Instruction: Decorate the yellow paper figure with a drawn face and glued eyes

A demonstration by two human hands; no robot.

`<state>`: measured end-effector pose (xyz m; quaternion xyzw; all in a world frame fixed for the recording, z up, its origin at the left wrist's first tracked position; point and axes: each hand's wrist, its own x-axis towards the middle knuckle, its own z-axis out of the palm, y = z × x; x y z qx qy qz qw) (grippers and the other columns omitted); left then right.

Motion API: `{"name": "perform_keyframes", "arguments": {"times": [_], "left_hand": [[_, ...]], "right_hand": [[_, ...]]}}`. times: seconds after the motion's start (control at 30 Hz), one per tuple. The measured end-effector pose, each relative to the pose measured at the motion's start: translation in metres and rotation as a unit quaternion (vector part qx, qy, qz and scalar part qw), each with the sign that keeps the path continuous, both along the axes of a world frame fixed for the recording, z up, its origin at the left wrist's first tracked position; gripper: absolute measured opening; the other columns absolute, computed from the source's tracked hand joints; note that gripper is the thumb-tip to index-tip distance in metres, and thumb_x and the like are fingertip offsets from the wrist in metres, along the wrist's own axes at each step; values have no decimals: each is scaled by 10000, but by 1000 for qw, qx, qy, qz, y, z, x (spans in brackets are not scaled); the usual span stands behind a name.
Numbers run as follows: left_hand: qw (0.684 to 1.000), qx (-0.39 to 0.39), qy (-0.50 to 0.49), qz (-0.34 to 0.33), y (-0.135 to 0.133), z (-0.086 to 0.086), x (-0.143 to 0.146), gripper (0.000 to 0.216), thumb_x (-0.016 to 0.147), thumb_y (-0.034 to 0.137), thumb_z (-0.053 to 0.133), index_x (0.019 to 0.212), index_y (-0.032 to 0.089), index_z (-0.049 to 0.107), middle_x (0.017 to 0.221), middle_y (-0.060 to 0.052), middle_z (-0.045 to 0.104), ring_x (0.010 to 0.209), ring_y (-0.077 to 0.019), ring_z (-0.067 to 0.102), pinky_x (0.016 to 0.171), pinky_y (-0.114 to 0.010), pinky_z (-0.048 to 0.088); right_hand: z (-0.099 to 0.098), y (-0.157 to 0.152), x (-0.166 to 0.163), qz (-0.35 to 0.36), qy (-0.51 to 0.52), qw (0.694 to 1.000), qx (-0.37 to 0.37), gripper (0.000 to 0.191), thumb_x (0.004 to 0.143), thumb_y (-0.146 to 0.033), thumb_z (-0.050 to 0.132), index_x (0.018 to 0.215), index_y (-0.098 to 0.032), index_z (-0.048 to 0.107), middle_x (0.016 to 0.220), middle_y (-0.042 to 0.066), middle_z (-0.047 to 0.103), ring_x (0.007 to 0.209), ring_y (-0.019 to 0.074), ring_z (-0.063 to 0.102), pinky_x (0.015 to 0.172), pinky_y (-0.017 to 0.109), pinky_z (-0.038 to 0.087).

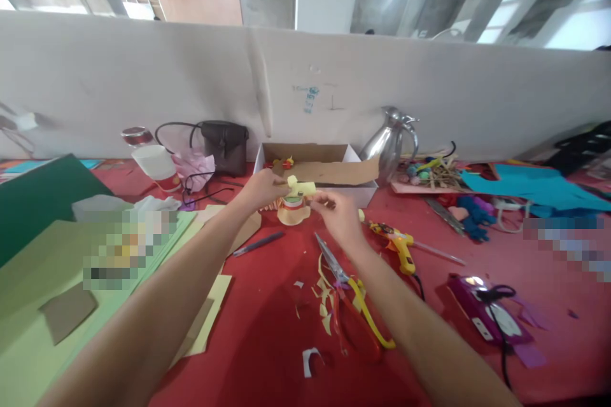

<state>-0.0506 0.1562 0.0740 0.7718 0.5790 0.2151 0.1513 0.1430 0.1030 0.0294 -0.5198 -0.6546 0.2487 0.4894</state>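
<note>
Paper craft (pixel 294 202), partly behind fingers (pixel 277 189)

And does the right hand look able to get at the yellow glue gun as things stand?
Probably yes: the glue gun lies near the right hand, and nothing large seems in the way.

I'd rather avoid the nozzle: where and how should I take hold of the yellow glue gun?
Probably the handle of the yellow glue gun, with the right hand from the near right: it slants toward the viewer, while the nozzle end points left and the glue stick juts out right.
</note>
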Motion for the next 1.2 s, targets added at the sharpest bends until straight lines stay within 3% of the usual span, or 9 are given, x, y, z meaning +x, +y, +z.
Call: {"name": "perform_keyframes", "arguments": {"times": [0.1,0.27,0.5,0.7,0.93,1.2], "left_hand": [[1000,2,3,-9,1,-1,-1,312,740,401,585,714,142,756,564,14,474,623,-135,463,570,-258,293],[1000,-2,15,-18,0,1,-2,308,743,393,572,608,140,683,498,38,355,551,-106,370,536,-270,225],[999,14,23,-19,2,-2,-4,305,748,411,556,677,157,710,581,16,459,647,-137,461,577,-265,278],[999,6,22,-28,4,-4,-4,318,751,416,558,681,149,717,527,31,394,578,-117,401,552,-266,248],[1000,0,16,-25,4,-2,-3,295,751,391,569,618,148,671,542,34,399,574,-107,392,547,-266,235],[999,20,9,-38,5,-4,-5,334,756,406,565,535,155,575,523,41,344,554,-99,335,538,-274,206]], "right_hand": [[5,18,0,-32,-36,998,43,86,781,-243,664,724,-203,715,780,36,651,776,202,572,752,320,430],[-4,32,-14,-56,-96,991,81,41,775,-217,720,741,-214,742,793,43,623,864,235,556,814,352,420],[-8,37,-19,-79,-112,984,109,66,789,-199,715,736,-233,736,828,42,632,866,242,555,833,374,424],[-10,37,-22,-106,-122,978,135,35,801,-206,695,790,-225,668,890,51,611,926,257,533,859,380,420],[-14,29,-21,-126,-112,969,180,146,790,-229,706,825,-226,565,958,59,581,961,258,511,887,389,414],[-14,32,-26,-125,-95,978,141,165,784,-223,703,845,-229,549,981,67,593,976,265,524,903,408,413]]}}
